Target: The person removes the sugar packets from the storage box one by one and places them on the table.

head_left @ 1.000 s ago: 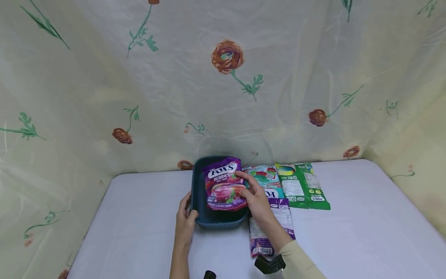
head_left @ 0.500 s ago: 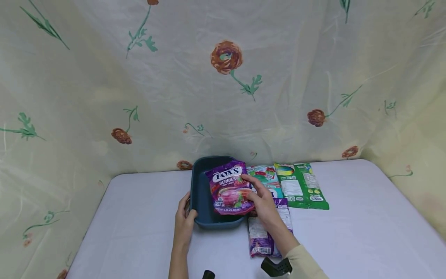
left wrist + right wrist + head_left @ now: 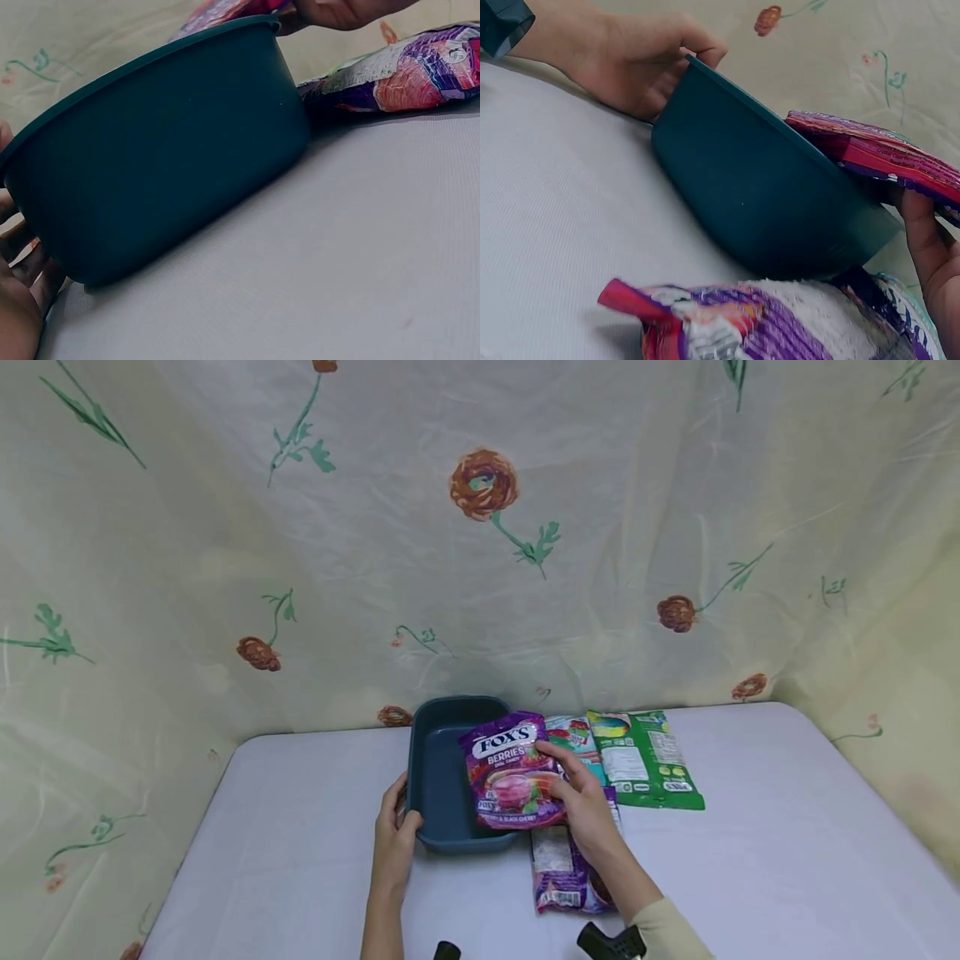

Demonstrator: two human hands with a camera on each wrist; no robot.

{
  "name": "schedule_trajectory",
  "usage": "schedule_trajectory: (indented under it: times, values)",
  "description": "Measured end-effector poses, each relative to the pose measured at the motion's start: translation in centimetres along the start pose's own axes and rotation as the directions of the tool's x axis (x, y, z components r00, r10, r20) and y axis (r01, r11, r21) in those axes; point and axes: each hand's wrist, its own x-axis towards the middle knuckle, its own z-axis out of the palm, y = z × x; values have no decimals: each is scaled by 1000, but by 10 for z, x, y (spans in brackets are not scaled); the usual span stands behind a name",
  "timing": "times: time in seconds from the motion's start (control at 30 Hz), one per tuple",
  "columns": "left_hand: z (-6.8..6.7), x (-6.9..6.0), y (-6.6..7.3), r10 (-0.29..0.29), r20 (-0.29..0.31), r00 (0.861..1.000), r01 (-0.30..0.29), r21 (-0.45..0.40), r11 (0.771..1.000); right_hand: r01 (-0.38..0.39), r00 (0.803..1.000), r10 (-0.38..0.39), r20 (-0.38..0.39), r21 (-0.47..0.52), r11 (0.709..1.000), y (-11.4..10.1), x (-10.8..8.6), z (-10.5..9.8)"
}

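A dark teal plastic tub (image 3: 465,843) stands on the table. My left hand (image 3: 396,842) grips its left side, thumb at the rim and fingers along the outer wall. My right hand (image 3: 592,817) holds a purple Fox's Berries candy bag (image 3: 513,785) by its right edge, thumb and forefinger on the printed face. The bag is tilted above the tub's right rim. In the right wrist view the candy bag (image 3: 885,154) lies across the rim of the tub (image 3: 742,172), fingers beneath it. Under the right forearm is another purple candy bag (image 3: 558,889), partly covered.
Right of the tub, a teal and red Fox's bag (image 3: 579,739) lies partly hidden behind the held bag. Beside it is a green candy bag (image 3: 648,764). A flowered curtain (image 3: 600,527) hangs behind the table's (image 3: 300,843) far edge.
My right hand has drawn the Berries bag to the right and slightly nearer, from over the tub's middle to its right rim. The left hand keeps its grip on the tub.
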Motion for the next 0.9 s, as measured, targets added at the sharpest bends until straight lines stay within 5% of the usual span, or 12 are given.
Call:
schedule_trajectory:
  times: [0.6, 0.9]
  values:
    - [-1, -2, -1, 1, 24, 1000, -1, -23, 1000, -30, 1000, 30, 8, 103, 994, 3, -12, -20]
    - [-2, -1, -1, 6, 26, 1000, -6, -20, 1000, -12, 1000, 12, 12, 78, 997, 3, -18, -30]
